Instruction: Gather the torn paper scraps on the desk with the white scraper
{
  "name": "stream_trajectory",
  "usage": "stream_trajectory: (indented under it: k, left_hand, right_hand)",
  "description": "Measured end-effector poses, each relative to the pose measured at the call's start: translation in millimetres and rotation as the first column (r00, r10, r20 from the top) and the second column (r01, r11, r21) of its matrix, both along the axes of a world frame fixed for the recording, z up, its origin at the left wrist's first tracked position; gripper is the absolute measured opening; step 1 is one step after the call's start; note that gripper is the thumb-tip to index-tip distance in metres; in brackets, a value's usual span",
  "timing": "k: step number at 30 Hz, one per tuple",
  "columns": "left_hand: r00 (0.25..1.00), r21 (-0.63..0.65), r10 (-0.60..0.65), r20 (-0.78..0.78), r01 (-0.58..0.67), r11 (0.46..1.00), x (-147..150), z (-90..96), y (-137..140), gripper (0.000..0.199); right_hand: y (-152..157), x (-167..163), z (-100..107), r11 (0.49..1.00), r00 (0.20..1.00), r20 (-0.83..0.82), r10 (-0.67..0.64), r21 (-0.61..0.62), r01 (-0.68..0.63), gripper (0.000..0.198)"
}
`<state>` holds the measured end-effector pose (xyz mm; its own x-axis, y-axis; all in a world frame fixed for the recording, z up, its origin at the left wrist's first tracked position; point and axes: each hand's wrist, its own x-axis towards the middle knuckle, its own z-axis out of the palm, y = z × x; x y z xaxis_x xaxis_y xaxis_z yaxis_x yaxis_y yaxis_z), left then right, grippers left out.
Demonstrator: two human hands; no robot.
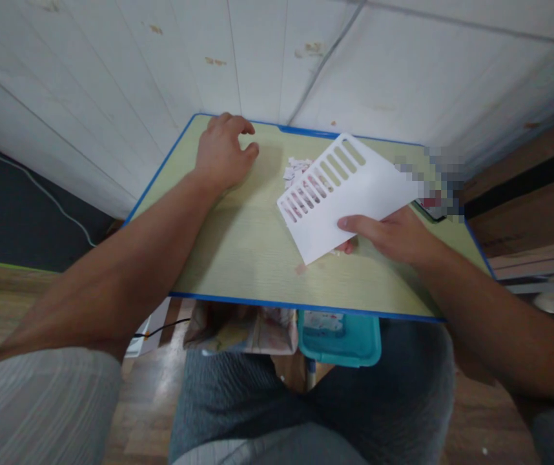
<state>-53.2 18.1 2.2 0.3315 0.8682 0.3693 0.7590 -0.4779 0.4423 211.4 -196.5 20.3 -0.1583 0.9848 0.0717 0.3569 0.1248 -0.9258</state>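
My right hand (386,234) grips a white slotted plate (354,194), thumb on top and fingers beneath. The plate is tilted above the table, its row of long slots toward the far left. Small pale paper-like pieces with dark and red marks (297,171) lie beyond the plate and show through some slots; the rest are hidden under it. My left hand (226,150) rests at the far left of the table, fingers curved and apart from the thumb, holding nothing.
The pale yellow table (252,258) has a blue edge and stands against a white panelled wall (257,58). A partly blurred flat object (432,203) lies at its right. Below the front edge are a teal plastic bin (364,342) and a patterned bag (243,329).
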Motion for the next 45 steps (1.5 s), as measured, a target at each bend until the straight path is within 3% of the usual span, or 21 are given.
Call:
stream_trajectory:
  k: [13,18,23,28,34,39,45]
  left_hand:
    - [0.999,0.011,0.019,-0.036,-0.019,1.0,-0.2,-6.7,6.1,0.035]
    - [1.0,0.008,0.017,-0.007,-0.017,1.0,0.5,-4.2,1.6,0.033]
    - [0.998,0.019,0.02,-0.054,-0.019,1.0,5.4,-0.8,-6.3,0.031]
    - [0.98,0.08,-0.078,-0.185,0.094,0.992,7.5,5.1,-1.4,0.035]
    - [0.987,0.081,-0.017,-0.162,0.031,0.996,3.5,-2.3,15.0,0.042]
    - [0.971,0.123,-0.081,-0.223,0.11,0.986,3.1,-8.5,16.0,0.047]
    - [0.975,0.17,-0.079,-0.209,0.115,0.979,9.1,-15.1,19.4,0.044]
  right_hand:
    - [-22.6,-36.5,6.0,0.989,0.994,0.041,0.098,-0.117,-0.093,0.028]
    - [-27.9,-46.4,13.8,0.985,0.984,0.085,0.158,-0.089,-0.15,0.036]
    - [-18.1,-54.0,16.4,0.987,0.99,0.031,0.138,-0.088,-0.135,0.028]
    - [-11.3,-58.1,14.4,0.98,0.991,0.017,0.136,-0.152,-0.132,0.026]
    - [-16.1,-61.6,16.0,0.986,0.994,0.039,0.107,-0.129,-0.101,0.036]
    - [-20.2,-58.6,18.5,0.978,0.982,0.069,0.173,-0.133,-0.163,0.036]
    - [-18.3,-46.7,14.1,0.976,0.976,0.039,0.216,-0.032,-0.214,0.035]
